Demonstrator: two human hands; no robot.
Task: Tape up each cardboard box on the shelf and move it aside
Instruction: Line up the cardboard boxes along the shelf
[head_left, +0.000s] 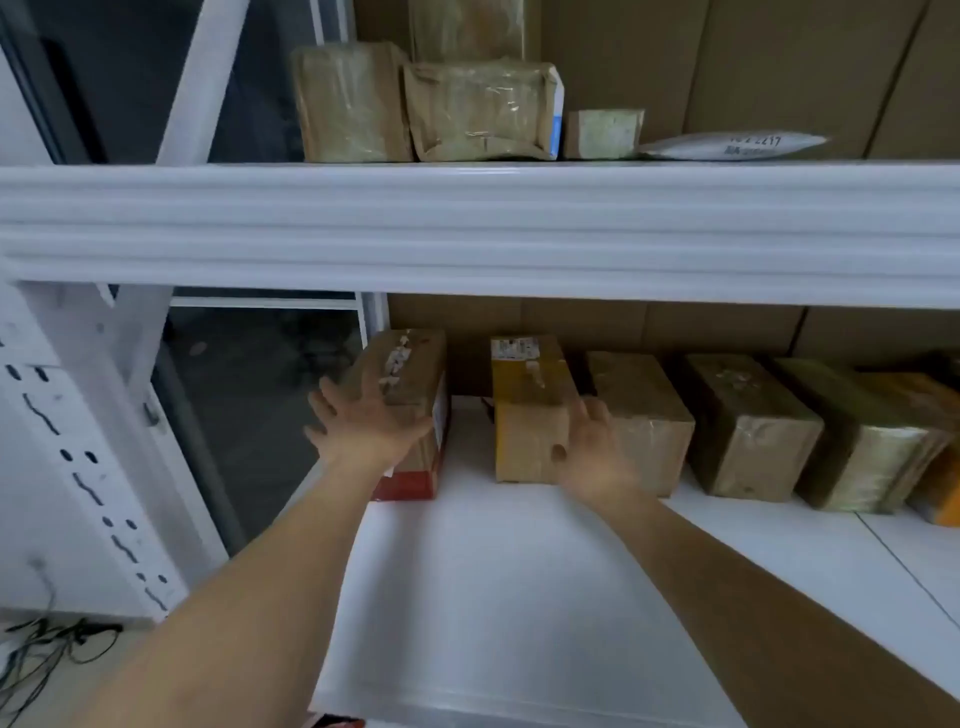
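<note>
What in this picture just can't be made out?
Head view only:
- Label print on the yellow box: too small and blurred.
- Writing on the white mailer: blurred, partly cut off.
- Orange box: cut by the right edge.
- Whether the left hand touches the brown box, or the right hand the yellow box: motion blur.
</note>
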